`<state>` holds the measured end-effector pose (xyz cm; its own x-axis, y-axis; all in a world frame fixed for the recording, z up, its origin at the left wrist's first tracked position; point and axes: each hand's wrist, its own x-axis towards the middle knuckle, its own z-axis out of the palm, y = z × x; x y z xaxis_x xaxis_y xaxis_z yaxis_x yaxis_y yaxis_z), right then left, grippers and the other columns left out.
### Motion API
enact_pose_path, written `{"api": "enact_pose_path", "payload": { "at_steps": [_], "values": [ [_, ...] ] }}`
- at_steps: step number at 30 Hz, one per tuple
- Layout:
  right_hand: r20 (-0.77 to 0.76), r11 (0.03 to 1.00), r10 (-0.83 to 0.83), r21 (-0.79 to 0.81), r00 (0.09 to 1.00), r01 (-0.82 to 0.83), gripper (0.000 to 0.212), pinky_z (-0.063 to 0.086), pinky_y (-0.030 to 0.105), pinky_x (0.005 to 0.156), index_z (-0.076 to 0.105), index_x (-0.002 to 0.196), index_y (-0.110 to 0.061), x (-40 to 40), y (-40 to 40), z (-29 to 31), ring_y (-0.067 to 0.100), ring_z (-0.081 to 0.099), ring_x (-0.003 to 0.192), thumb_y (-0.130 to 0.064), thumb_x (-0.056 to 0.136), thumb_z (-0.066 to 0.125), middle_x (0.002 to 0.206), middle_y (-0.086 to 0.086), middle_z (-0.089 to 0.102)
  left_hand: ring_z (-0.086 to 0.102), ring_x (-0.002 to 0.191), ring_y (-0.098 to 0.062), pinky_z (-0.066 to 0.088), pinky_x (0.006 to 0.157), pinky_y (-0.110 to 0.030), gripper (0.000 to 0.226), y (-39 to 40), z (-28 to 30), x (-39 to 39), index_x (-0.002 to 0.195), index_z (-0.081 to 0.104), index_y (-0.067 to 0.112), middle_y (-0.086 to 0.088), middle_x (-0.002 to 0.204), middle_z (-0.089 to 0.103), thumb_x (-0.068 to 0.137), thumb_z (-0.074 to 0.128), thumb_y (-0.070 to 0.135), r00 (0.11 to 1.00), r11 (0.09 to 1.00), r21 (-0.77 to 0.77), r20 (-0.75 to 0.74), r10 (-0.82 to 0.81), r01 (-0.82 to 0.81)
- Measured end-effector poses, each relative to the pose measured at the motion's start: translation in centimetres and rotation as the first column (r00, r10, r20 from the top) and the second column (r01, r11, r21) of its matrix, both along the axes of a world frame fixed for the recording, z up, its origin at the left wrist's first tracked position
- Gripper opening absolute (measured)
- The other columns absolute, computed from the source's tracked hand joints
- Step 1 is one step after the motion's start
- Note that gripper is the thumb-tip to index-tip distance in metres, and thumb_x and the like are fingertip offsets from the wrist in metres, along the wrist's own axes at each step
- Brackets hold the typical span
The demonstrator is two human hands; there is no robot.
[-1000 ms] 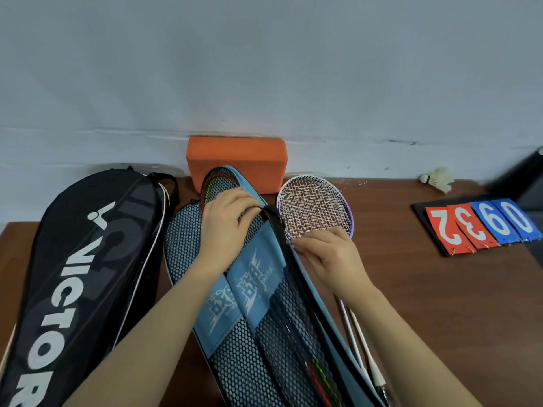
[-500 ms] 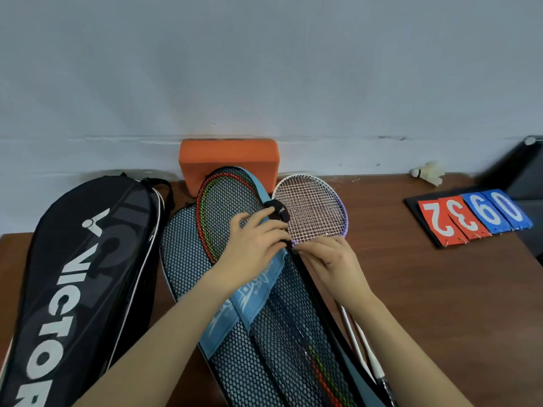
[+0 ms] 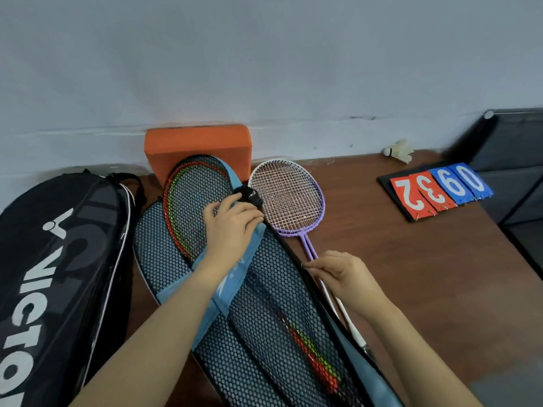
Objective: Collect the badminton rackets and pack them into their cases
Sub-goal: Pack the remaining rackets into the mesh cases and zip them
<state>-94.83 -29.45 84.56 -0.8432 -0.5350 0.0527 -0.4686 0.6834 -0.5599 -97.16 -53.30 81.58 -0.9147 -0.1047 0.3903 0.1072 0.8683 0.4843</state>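
A blue mesh racket case (image 3: 164,259) lies slanted on the table, with red and green rackets (image 3: 188,201) inside; their heads show at its top. My left hand (image 3: 232,230) lies on the case's blue band (image 3: 235,286), fingers curled at its right edge by a black tab (image 3: 249,196). My right hand (image 3: 340,274) pinches a small zipper pull (image 3: 305,265) on the case's right edge. Purple-framed rackets (image 3: 289,198) lie on the table to the right of the case, their shafts running under my right hand.
A large black Victor racket bag (image 3: 58,259) lies at the left. An orange block (image 3: 199,148) stands against the wall behind the case. A shuttlecock (image 3: 399,149) and a flip scoreboard (image 3: 437,192) sit at the back right. Black furniture (image 3: 517,142) borders the table's right edge.
My right hand has slid toward me along the case's right edge, from beside the purple racket head to its shafts. The red and green racket heads have come into view.
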Motion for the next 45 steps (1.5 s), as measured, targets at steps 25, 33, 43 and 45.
{"api": "enact_pose_path", "payload": {
  "at_steps": [25, 33, 43, 45],
  "values": [
    [0.105, 0.989, -0.151, 0.022, 0.983, 0.149, 0.009, 0.046, 0.029, 0.066, 0.073, 0.087, -0.019, 6.2, 6.7, -2.8, 0.005, 0.058, 0.073, -0.013, 0.083, 0.068, 0.075, -0.015, 0.062, 0.045, 0.119, -0.013, 0.012, 0.095, -0.032, 0.012, 6.7, -4.1, 5.3, 0.089, 0.071, 0.033, 0.017, 0.097, 0.066, 0.087, 0.060, 0.035, 0.964, 0.983, 0.110, 0.207, -0.167, 0.147],
    [0.233, 0.994, -0.107, 0.010, 0.967, 0.108, 0.010, 0.051, 0.033, 0.070, 0.072, 0.087, -0.023, 7.8, 13.5, -4.0, 0.009, 0.062, 0.079, -0.016, 0.085, 0.065, 0.080, -0.014, 0.067, 0.031, 0.133, -0.016, 0.013, 0.100, -0.039, 0.025, 12.2, -4.4, 6.8, 0.114, 0.061, 0.028, 0.009, 0.128, 0.055, 0.096, 0.045, 0.029, 0.929, 0.995, -0.094, 0.363, 0.074, -0.042],
    [0.136, 0.987, 0.152, -0.082, 0.979, -0.141, 0.013, 0.043, 0.025, 0.069, 0.072, 0.092, -0.021, 8.1, 14.4, -5.3, 0.010, 0.059, 0.082, -0.020, 0.088, 0.060, 0.085, -0.007, 0.068, 0.030, 0.135, -0.011, 0.012, 0.098, -0.037, 0.017, 20.0, -3.2, 15.3, 0.101, 0.066, 0.033, 0.019, 0.122, 0.057, 0.092, 0.052, 0.035, 0.914, 0.980, -0.174, 0.405, -0.016, 0.094],
    [0.132, 0.984, 0.160, -0.097, 0.978, -0.148, 0.013, 0.044, 0.026, 0.070, 0.072, 0.091, -0.020, 8.4, 15.3, -5.1, 0.011, 0.060, 0.083, -0.019, 0.088, 0.060, 0.085, -0.007, 0.068, 0.030, 0.133, -0.008, 0.010, 0.096, -0.034, 0.019, 20.3, -3.3, 15.1, 0.098, 0.067, 0.038, 0.023, 0.117, 0.058, 0.092, 0.049, 0.041, 0.915, 0.978, -0.201, 0.401, 0.035, 0.050]
  ]
}}
